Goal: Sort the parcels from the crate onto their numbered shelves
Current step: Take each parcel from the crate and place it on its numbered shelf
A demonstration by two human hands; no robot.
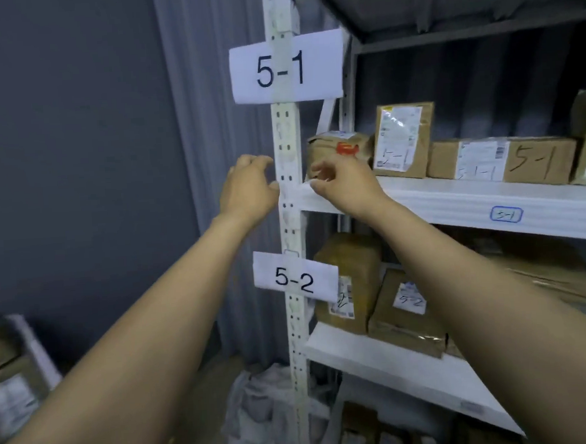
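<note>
Both arms reach toward the white shelf (455, 205) tagged 5-1. My left hand (248, 190) hovers beside the upright post (290, 194), fingers curled and apart, holding nothing. My right hand (344, 181) is just in front of a brown parcel with a red sticker (335, 147) at the shelf's left end, fingers loosely apart, seemingly just off it. Further right on that shelf stand an upright parcel marked 1-1 (403, 139) and a flat box marked 5-1 (507, 160).
Paper signs 5-1 (285, 67) and 5-2 (295, 280) hang on the post. The shelf below (396, 359) holds brown parcels marked 5-2 (407, 311). A crate with parcels (13, 383) sits at lower left. Crumpled plastic (262, 412) lies on the floor.
</note>
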